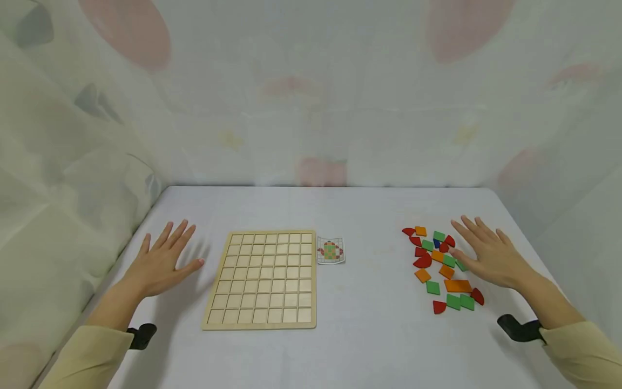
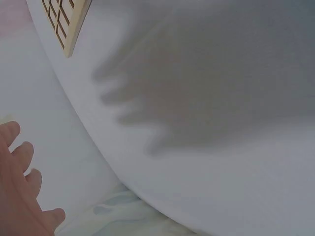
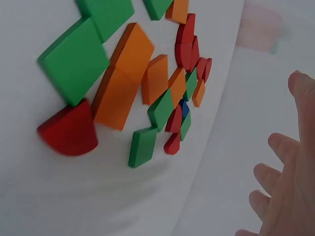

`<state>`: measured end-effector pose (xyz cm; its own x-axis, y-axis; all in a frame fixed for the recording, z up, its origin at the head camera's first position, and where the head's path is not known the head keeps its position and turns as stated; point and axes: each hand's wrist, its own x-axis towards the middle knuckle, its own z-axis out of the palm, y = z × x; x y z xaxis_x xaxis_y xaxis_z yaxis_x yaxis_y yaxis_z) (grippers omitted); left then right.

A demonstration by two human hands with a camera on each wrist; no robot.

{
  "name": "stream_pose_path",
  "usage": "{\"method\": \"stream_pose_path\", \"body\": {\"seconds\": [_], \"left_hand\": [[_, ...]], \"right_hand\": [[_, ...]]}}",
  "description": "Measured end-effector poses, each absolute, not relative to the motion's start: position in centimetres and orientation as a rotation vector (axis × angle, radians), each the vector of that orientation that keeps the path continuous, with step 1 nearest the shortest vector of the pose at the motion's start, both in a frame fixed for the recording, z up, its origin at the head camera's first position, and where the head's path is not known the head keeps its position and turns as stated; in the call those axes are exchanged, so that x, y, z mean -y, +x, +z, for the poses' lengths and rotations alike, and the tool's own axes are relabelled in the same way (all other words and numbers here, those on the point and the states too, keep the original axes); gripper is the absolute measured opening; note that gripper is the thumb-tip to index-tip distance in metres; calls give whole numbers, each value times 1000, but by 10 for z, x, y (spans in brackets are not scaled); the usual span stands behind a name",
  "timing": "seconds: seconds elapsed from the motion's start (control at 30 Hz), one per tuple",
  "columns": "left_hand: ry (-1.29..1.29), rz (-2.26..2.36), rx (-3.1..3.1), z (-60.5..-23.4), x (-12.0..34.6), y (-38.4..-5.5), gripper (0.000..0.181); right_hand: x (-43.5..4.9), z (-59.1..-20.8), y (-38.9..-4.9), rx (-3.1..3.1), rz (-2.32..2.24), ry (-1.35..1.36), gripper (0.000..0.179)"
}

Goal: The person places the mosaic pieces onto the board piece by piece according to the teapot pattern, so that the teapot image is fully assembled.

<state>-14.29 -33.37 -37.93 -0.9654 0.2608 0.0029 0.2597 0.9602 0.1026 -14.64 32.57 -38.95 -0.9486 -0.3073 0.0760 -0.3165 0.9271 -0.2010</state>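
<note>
My left hand [image 1: 157, 265] hovers over the table, left of a wooden grid board [image 1: 262, 326], with its fingers spread and nothing in them. In the left wrist view the same hand [image 2: 17, 179] shows at the edge, its shadow on the cloth. The board's square cells hold no pieces. Beside its upper right corner lies a small pattern card [image 1: 331, 250] with a coloured figure on a grid. My right hand [image 1: 495, 259], also spread and holding nothing, is above the right edge of scattered flat pieces, among them a green square [image 3: 74, 61], a red quarter-round piece [image 3: 71, 130] and an orange piece [image 1: 458, 286].
A white cloth covers the table [image 1: 359, 346]. Patterned curtains [image 1: 311, 108] hang behind it and at both sides. Dark wrist bands [image 1: 142, 336] with camera mounts sit at the sleeve cuffs. A small blue piece [image 1: 436, 243] lies among the scattered ones.
</note>
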Motion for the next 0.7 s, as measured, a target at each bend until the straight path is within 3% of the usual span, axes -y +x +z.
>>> {"method": "stream_pose_path", "body": {"seconds": [0.7], "left_hand": [[516,439,-3105,-404,340,-148,82]], "right_hand": [[-256,-396,-168,2987,544,695,64]]}}
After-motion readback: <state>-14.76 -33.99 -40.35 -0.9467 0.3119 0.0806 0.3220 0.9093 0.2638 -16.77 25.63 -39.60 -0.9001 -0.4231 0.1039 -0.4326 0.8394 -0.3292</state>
